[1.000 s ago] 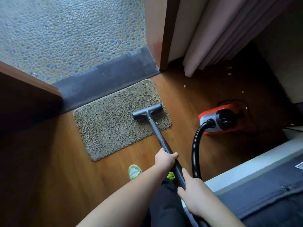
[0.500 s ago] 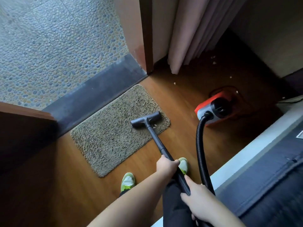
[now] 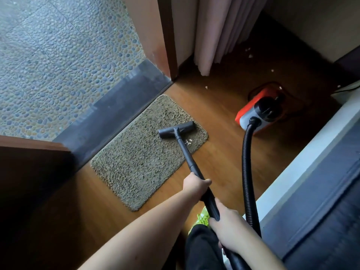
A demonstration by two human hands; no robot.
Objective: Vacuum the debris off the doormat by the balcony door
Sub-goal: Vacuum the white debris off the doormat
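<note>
Gripping the vacuum wand (image 3: 191, 166) two-handed, right hand (image 3: 230, 228) clenched round it nearest the body and left hand (image 3: 195, 185) wrapped round it further up toward 12 o'clock. Floor head (image 3: 176, 129) sits on the doormat (image 3: 148, 151) at its 2 o'clock corner, so it's mid-sweep I reckon. Pale crumbs (image 3: 188, 141) lie just at its 5 o'clock, so next move is probably pulling back over them.

Under me, the brown wood-plank floor (image 3: 220, 114) carries the shaggy olive rectangular doormat (image 3: 140, 160) against the far dark threshold. My red-and-grey canister vacuum (image 3: 259, 112) sits to the right, white crumbs (image 3: 206, 87) lie scattered beyond, and my green shoe (image 3: 202, 219) stands near.
</note>
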